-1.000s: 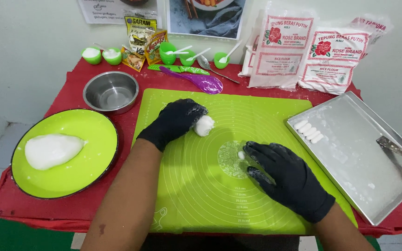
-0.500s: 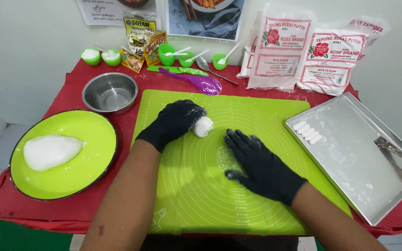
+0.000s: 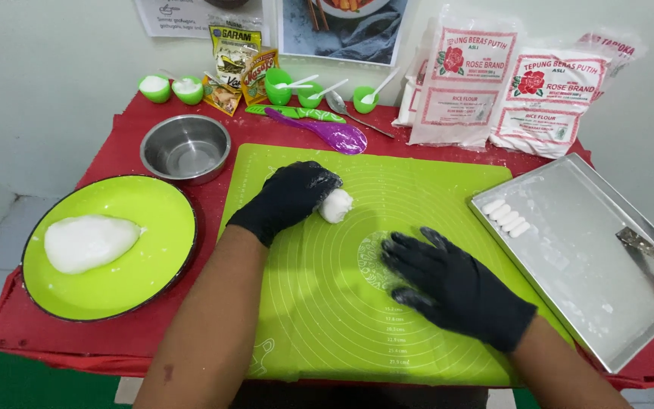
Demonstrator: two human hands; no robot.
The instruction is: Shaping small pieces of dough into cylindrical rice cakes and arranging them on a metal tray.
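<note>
Left hand point(image 3: 291, 198) in black glove gripped a small white dough lump point(image 3: 336, 205) on the green silicone mat point(image 3: 319, 318). Right hand point(image 3: 448, 282), open, lay palm-down flat at the lump's 4 o'clock. Rectangular metal tray point(image 3: 607, 273) sat at 3 o'clock.

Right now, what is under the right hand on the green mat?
The right hand lies flat, palm down, on the green mat. Only the mat shows around it; whether dough lies beneath the palm is hidden.
</note>
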